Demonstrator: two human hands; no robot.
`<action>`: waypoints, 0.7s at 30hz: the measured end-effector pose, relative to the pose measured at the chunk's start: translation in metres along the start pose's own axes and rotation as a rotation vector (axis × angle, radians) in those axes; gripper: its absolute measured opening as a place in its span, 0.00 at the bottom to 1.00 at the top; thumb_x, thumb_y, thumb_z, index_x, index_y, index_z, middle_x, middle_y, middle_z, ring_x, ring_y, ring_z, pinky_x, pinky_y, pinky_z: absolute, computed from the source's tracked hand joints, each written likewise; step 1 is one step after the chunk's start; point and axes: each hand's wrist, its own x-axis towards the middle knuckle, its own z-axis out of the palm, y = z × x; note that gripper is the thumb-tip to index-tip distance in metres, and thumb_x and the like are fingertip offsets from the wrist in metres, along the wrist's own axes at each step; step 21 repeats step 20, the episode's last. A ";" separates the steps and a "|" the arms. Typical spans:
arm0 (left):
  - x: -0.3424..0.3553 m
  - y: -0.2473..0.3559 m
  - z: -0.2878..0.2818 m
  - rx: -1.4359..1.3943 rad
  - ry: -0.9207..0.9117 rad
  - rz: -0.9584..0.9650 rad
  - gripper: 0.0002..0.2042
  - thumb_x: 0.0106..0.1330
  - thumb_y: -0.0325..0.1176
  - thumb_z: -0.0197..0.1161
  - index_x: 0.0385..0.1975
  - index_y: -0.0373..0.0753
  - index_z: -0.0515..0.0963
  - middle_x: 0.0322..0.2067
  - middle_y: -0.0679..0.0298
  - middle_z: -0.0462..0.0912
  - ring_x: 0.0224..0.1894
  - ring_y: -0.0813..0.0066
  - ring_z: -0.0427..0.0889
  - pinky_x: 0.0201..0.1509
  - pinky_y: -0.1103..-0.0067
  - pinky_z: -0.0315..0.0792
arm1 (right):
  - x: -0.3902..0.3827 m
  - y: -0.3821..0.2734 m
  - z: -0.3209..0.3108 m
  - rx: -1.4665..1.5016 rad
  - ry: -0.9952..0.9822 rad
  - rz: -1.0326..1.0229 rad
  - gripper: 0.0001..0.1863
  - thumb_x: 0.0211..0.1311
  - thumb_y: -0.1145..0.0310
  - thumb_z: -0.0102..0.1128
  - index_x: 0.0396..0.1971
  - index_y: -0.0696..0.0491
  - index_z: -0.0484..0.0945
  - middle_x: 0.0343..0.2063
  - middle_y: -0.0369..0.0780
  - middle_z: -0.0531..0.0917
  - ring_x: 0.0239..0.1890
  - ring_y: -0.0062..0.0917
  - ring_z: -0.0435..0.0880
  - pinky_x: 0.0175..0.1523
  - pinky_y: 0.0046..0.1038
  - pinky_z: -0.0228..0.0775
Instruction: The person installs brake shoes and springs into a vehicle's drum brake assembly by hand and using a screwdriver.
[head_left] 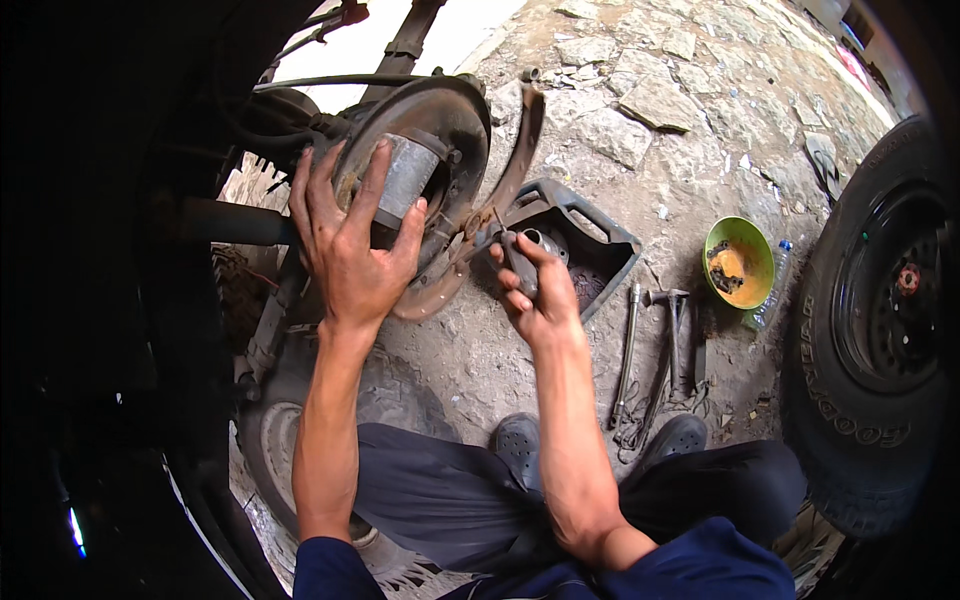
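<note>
My left hand (352,235) is spread over a brake backing plate (465,120). Its thumb and index finger lie against a silver metal cylinder (408,178) at the plate's middle; whether they press on it I cannot tell. In my closed right hand (548,290) is a dark-handled tool (519,268) with a thin shaft, its tip close to the plate's lower right edge. A curved, rusty brake shoe (522,150) stands out beside the plate. Just behind my right hand sits a dark cut-open plastic container (612,240) with a metal part inside.
A green bowl (712,245) with orange residue stands at the right beside a clear bottle (778,285). Near my feet lie a hammer (674,340) and a long metal bar (627,350). A wheel with its tyre (815,350) stands far right. Broken stone slabs (660,100) cover the ground behind.
</note>
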 end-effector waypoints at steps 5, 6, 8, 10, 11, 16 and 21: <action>-0.005 0.000 0.005 0.049 0.012 0.011 0.30 0.51 0.36 0.72 0.60 0.51 0.76 0.57 0.51 0.71 0.64 0.47 0.62 0.67 0.58 0.57 | -0.079 -0.046 -0.019 -1.406 0.015 0.011 0.29 0.67 0.57 0.58 0.62 0.57 0.65 0.35 0.45 0.85 0.27 0.20 0.82 0.24 0.21 0.68; -0.004 -0.002 0.004 0.061 0.020 0.006 0.30 0.52 0.36 0.72 0.60 0.52 0.75 0.57 0.51 0.71 0.64 0.47 0.62 0.67 0.58 0.57 | -0.103 -0.065 -0.028 -1.524 -0.050 -0.022 0.32 0.66 0.57 0.60 0.65 0.56 0.63 0.37 0.45 0.85 0.30 0.20 0.83 0.30 0.23 0.71; -0.003 -0.007 0.003 0.055 0.004 0.005 0.30 0.53 0.37 0.71 0.60 0.52 0.75 0.58 0.51 0.70 0.65 0.48 0.62 0.68 0.58 0.57 | -0.147 -0.103 -0.049 -1.555 -0.184 -0.097 0.37 0.64 0.60 0.64 0.69 0.54 0.59 0.41 0.46 0.85 0.35 0.22 0.84 0.40 0.25 0.74; -0.004 -0.010 0.001 0.073 -0.003 0.008 0.29 0.55 0.37 0.70 0.61 0.52 0.74 0.59 0.51 0.70 0.66 0.49 0.62 0.69 0.59 0.57 | -0.177 -0.124 -0.051 -1.422 -0.093 -0.319 0.36 0.63 0.66 0.64 0.69 0.53 0.59 0.43 0.48 0.84 0.31 0.20 0.81 0.35 0.23 0.73; -0.005 -0.009 0.003 0.076 -0.009 0.013 0.29 0.56 0.37 0.70 0.61 0.52 0.74 0.60 0.52 0.70 0.66 0.49 0.61 0.69 0.59 0.57 | -0.190 -0.129 -0.042 -1.254 -0.047 -0.390 0.36 0.64 0.68 0.62 0.70 0.52 0.58 0.43 0.49 0.84 0.29 0.19 0.80 0.32 0.22 0.73; -0.001 -0.001 0.004 0.069 -0.023 0.007 0.29 0.56 0.36 0.71 0.61 0.52 0.74 0.61 0.53 0.69 0.67 0.49 0.61 0.70 0.59 0.57 | -0.208 -0.130 -0.033 -1.014 0.043 -0.831 0.38 0.70 0.65 0.53 0.73 0.50 0.45 0.42 0.53 0.84 0.12 0.12 0.72 0.17 0.15 0.63; -0.003 -0.004 0.001 0.067 -0.026 0.013 0.29 0.56 0.38 0.71 0.61 0.51 0.74 0.62 0.53 0.69 0.67 0.50 0.60 0.70 0.59 0.56 | -0.213 -0.133 -0.039 -1.047 -0.052 -0.815 0.39 0.70 0.65 0.52 0.74 0.50 0.42 0.42 0.53 0.84 0.12 0.13 0.73 0.17 0.14 0.62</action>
